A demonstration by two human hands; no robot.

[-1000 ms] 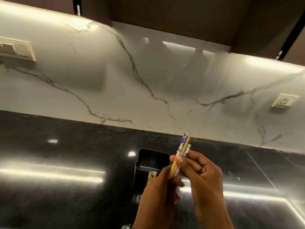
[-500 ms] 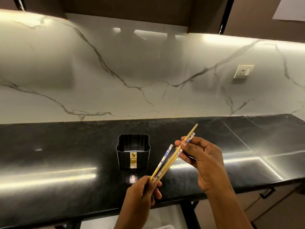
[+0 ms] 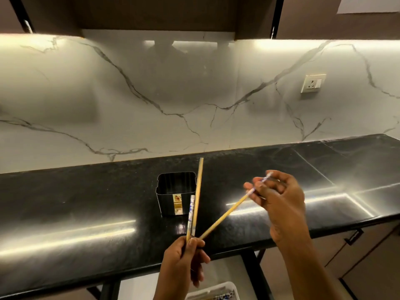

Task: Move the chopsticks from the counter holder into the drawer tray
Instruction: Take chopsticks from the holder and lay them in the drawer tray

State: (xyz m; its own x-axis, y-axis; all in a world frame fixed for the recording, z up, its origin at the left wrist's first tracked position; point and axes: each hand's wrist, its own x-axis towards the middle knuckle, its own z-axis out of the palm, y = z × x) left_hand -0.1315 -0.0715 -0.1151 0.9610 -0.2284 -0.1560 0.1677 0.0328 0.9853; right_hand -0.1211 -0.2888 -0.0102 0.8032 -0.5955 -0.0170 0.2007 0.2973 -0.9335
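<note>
A wall socket (image 3: 313,83) sits on the veined marble backsplash (image 3: 129,109) — dark cabinets (image 3: 151,14) above.

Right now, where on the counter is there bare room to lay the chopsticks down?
The counter is bare left of the holder and right of it, under the right hand. It is crowded only in front of the holder, where the left hand fans the chopsticks.

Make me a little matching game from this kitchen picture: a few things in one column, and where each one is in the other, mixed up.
Things:
1. black holder
2. slanted chopstick
3. wall socket
4. white tray

Places:
A. on the marble wall
B. below the counter edge
C. standing on the black counter
D. pinched in the right hand

Pairs: 1-C, 2-D, 3-A, 4-B
</note>
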